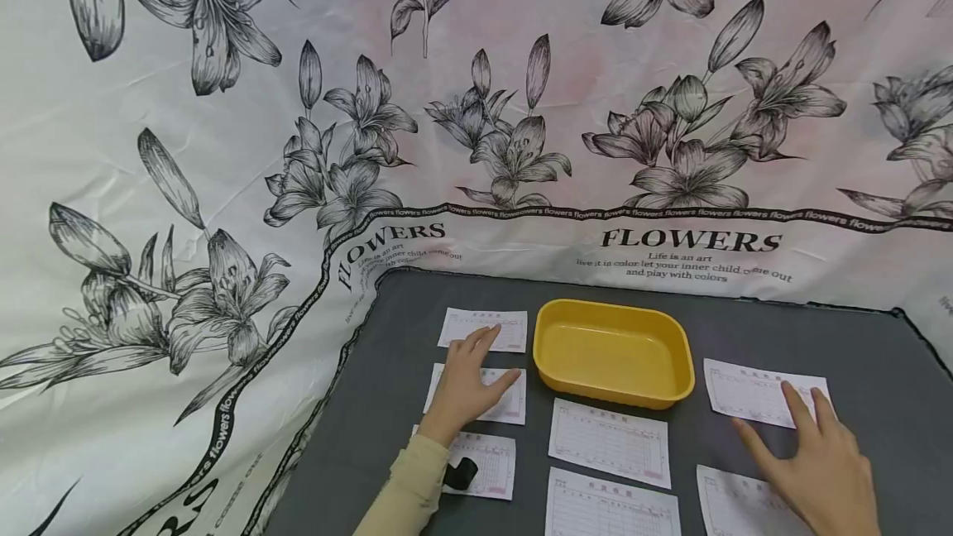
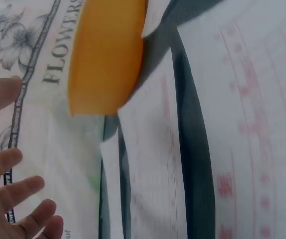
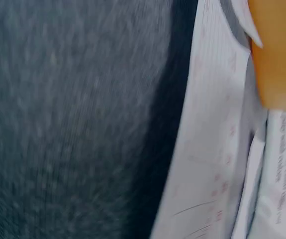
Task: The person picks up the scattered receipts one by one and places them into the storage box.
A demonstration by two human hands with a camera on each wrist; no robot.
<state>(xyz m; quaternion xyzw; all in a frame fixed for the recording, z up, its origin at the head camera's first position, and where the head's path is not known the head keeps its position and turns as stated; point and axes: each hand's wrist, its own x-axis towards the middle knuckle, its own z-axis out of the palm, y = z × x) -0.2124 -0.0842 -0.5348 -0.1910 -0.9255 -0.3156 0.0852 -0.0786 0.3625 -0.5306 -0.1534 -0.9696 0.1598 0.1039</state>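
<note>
My left hand (image 1: 463, 387) hovers with spread fingers over the left column of printed paper forms, between the top form (image 1: 510, 331) and the middle form (image 1: 514, 399). In the left wrist view, its fingers (image 2: 21, 190) are loosely bent with nothing held. On the other side, my right hand (image 1: 822, 466) is spread over the right column, near the upper right form (image 1: 744, 391) and the lower right form (image 1: 730, 503). Neither hand visibly grips anything; whether the fingertips touch paper I cannot tell. The right wrist view shows forms but no fingers.
A yellow plastic tray (image 1: 614, 346) stands at the back middle of the dark grey table (image 1: 357, 445). Two more forms, one upper (image 1: 609, 443) and one lower (image 1: 612, 507), lie before it. A lower left form (image 1: 495, 470) sits below the left wrist. Flower-printed cloth (image 1: 514, 255) surrounds the table.
</note>
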